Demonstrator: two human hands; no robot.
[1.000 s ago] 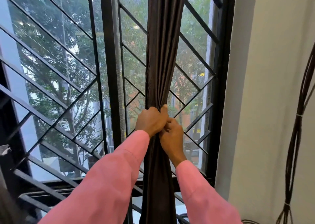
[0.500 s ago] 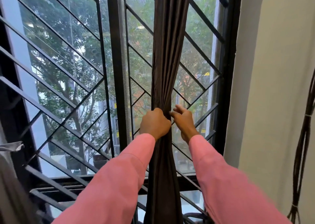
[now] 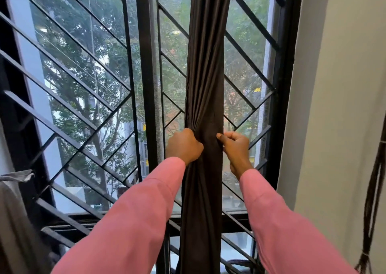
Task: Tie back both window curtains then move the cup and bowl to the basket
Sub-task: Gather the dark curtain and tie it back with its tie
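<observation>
A dark brown curtain (image 3: 205, 69) hangs gathered into a narrow bunch in front of the right window pane. My left hand (image 3: 183, 145) grips the bunch from its left side, fingers curled into the folds. My right hand (image 3: 235, 145) is at the bunch's right edge, fingers curled and the thumb pressed against the cloth. Both arms wear pink sleeves. A grey cloth (image 3: 14, 190) shows at the far left edge; whether it is the other curtain I cannot tell. No cup, bowl or basket is in view.
The window has a black frame (image 3: 146, 86) and diagonal black grille bars (image 3: 69, 69). A white wall (image 3: 342, 86) stands to the right, with a bundle of dark cables (image 3: 373, 190) hanging down it. Trees show outside.
My right hand has moved from beside my left hand out to the curtain's right edge. The two hands now sit apart on either side of the bunch, and the view has shifted slightly.
</observation>
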